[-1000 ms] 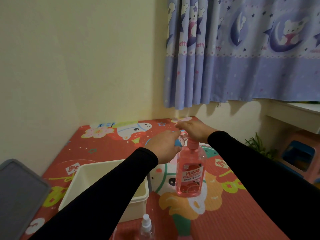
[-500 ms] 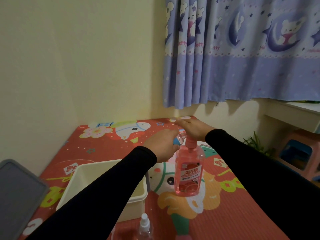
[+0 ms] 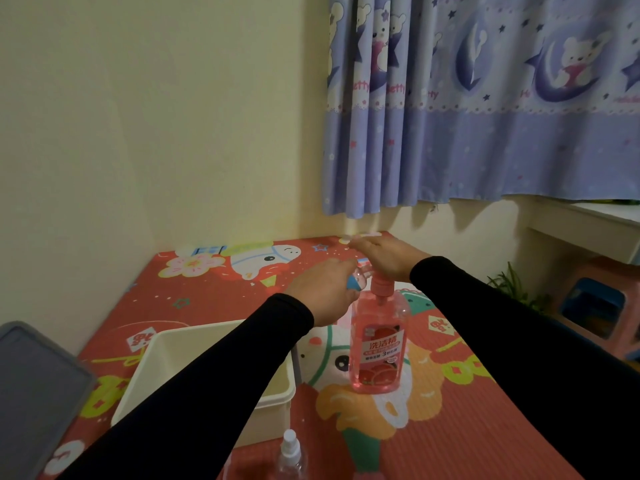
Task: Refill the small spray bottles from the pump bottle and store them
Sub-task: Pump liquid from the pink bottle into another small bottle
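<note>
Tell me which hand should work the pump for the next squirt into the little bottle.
The right hand: it already lies flat on top of the pump bottle. The left hand is busy holding the small bottle beside the pump's neck, so it should just keep that steady.

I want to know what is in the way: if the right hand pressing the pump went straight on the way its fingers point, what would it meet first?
The right hand, flat on the pink pump bottle, points left and away. Next along that line looks to be bare red cartoon play mat, then the cream wall; depth is unclear.
</note>
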Demonstrator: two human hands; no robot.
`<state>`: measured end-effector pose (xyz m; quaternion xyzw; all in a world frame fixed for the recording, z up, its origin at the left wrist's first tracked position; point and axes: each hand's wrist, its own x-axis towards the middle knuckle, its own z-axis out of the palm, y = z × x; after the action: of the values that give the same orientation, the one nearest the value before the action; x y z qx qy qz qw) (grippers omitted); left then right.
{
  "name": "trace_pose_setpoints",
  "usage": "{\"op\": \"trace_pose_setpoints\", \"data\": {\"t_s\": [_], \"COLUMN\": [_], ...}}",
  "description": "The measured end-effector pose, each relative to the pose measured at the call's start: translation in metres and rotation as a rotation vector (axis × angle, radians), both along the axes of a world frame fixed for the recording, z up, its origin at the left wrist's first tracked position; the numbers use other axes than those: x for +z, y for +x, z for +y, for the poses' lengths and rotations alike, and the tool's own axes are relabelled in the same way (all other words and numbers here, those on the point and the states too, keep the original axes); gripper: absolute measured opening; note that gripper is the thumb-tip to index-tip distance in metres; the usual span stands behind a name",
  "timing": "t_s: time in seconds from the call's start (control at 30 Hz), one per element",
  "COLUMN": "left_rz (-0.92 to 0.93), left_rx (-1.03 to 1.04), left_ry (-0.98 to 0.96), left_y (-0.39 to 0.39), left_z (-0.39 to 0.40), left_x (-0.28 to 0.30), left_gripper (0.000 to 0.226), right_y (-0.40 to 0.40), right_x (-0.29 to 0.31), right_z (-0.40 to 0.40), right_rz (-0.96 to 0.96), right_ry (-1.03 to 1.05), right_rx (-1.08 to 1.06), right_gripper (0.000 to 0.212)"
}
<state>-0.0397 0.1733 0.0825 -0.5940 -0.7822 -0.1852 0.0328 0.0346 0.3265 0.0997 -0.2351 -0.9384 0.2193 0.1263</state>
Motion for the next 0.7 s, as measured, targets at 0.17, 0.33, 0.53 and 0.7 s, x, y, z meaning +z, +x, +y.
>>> {"op": "trace_pose_setpoints", "data": {"t_s": [0.17,0.33,0.53,0.7], "left_rz": [0.002,0.014,0.009,-0.002], "left_rx": [-0.003,-0.014,-0.007,-0.011], "left_ry": [0.043,0.025,0.002,0.035], "left_y": [-0.001,0.0,-0.001,-0.001], "left_z": [0.001,0.001,0.001,0.0], "left_x": [0.005,-0.006,0.005,0.002], "left_gripper": [0.032,0.03,0.037,0.038], "right_y": [0.0,-0.003,0.002,0.001], "right_x": [0.007,-0.008,0.003,0.002], "right_z": [0.005,0.003,0.002,0.003], "right_rz": [0.028,0.004,0.007,0.055], "right_ry": [-0.005,-0.054,-0.014,-0.083], "right_rx": [-0.048,0.007,-0.019,-0.022], "right_gripper": [0.056,0.053,0.052,0.052]}}
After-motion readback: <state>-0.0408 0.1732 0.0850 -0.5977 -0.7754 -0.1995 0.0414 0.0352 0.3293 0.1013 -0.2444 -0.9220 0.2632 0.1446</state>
